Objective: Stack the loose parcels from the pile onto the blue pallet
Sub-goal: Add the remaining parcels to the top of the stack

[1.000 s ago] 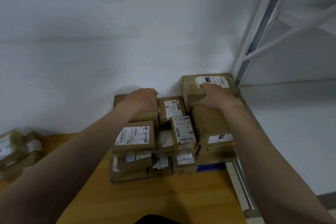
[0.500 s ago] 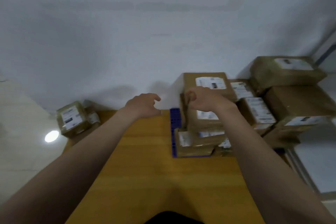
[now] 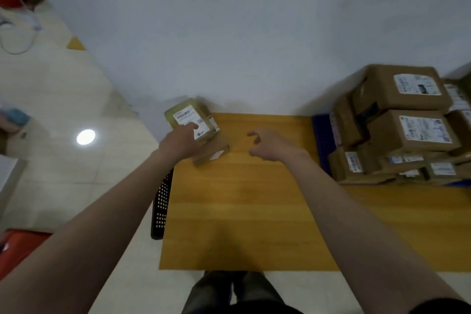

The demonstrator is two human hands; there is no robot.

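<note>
Both hands have left the stacked blue pallet [image 3: 318,132] at the desk's right edge; left hand [image 3: 178,144] now rests on a parcel [image 3: 190,117] at the far-left corner, grasp not confirmed; right hand [image 3: 272,145] released, empty, fingers spread

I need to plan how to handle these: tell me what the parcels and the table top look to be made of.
Stacked parcels: brown matte cardboard, probably, with white paper labels and some dark tape.
Parcel under the left hand: glossier and yellowish, seemingly cardboard wrapped in clear tape or film; blur leaves this open.
Table top: yellow-orange board with faint grain bands, wood or wood-look laminate.
</note>
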